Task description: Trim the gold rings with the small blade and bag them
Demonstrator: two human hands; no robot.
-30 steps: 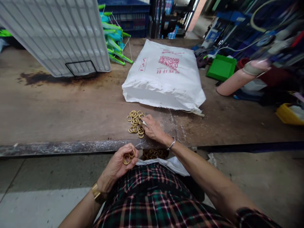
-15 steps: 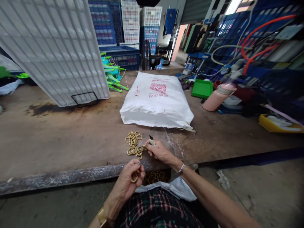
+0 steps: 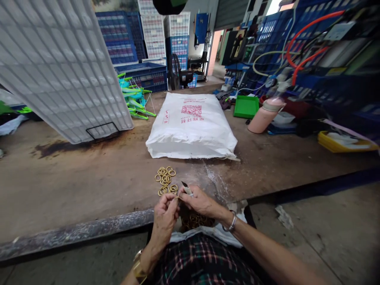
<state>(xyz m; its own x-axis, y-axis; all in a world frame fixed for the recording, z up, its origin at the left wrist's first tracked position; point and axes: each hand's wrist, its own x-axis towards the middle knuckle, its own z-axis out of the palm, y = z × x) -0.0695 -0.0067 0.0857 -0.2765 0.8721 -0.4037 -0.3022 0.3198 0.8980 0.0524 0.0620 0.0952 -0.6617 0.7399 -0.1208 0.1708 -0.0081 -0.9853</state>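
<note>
Several brass rings (image 3: 165, 180) lie in a small heap near the table's front edge. My left hand (image 3: 165, 211) is closed just in front of them, its fingertips pinching a ring. My right hand (image 3: 197, 202) meets it there, thumb and finger on the same ring, and also holds a small dark-tipped blade (image 3: 186, 188) with a pale handle. Below my hands, many more rings (image 3: 196, 222) sit in an opening lined with white cloth at my lap. Whether more rings are inside my left palm is hidden.
A white printed sack (image 3: 191, 126) lies beyond the rings. A pale ribbed crate (image 3: 65, 71) leans at the left, beside green hangers (image 3: 135, 99). At the right are a green tray (image 3: 246, 107), a pink bottle (image 3: 266, 116) and a yellow tray (image 3: 341, 144).
My left hand has risen to my right hand, and both now touch at a ring. My right hand has come slightly lower, off the heap. The view has shifted a little.
</note>
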